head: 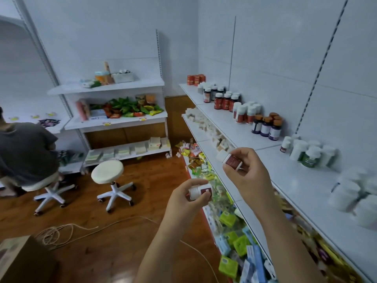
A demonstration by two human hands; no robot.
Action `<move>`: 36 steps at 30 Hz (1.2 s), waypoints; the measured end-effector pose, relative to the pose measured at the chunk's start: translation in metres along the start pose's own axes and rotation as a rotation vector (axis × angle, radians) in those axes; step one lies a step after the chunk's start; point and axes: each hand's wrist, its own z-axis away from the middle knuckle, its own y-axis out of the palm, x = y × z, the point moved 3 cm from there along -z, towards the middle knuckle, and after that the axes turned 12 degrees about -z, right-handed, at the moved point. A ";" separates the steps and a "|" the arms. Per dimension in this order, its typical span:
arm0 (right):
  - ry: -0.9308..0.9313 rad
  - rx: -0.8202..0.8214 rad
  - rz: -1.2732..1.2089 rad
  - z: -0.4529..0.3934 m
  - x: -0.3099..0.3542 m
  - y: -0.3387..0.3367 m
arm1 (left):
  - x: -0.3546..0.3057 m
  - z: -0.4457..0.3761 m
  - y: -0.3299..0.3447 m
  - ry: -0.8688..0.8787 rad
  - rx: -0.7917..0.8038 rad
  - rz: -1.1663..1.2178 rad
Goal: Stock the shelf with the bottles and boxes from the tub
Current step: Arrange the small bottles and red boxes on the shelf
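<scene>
A: Right hand (247, 170)?
B: Closed around a white bottle (229, 159) with a dark red label, cap tilted to its left, above the shelf (271, 162) edge.
A: Left hand (188, 198)?
B: Wrapped around a second white bottle (201, 190), lying sideways, lower and left of the right hand.
A: Beyond them?
B: Stocked bottles (267, 124) stand farther along the shelf; those nearest on the right look white but are blurred.

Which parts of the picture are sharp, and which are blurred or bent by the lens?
Head view: both hands, left and right, and the bottles they hold are fairly sharp; the white bottles at the right edge are smeared; the shelf uprights lean, wide-angle distortion; lighting is soft and even.
</scene>
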 end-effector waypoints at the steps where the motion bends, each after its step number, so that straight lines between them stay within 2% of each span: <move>1: 0.001 -0.015 0.005 -0.019 -0.006 0.003 | 0.000 -0.020 0.000 -0.009 0.008 -0.006; 6: 0.014 -0.065 0.035 -0.111 -0.031 0.009 | -0.006 -0.116 0.000 -0.050 0.016 -0.013; 11: 0.039 -0.093 0.069 -0.177 -0.065 0.015 | -0.004 -0.193 0.006 -0.018 0.062 -0.021; 17: 0.090 -0.155 0.169 -0.239 -0.107 0.003 | 0.006 -0.286 0.033 0.004 0.176 -0.068; 24: 0.086 -0.433 0.324 -0.320 -0.151 -0.046 | 0.007 -0.418 0.093 0.107 0.431 -0.151; 28: 0.094 -0.630 0.447 -0.354 -0.161 -0.078 | 0.001 -0.480 0.139 0.205 0.631 -0.221; 32: 0.127 -0.846 0.545 -0.359 -0.151 -0.120 | -0.008 -0.517 0.185 0.295 0.825 -0.237; 36: 0.187 -1.026 0.659 -0.345 -0.141 -0.156 | -0.007 -0.532 0.225 0.411 0.932 -0.268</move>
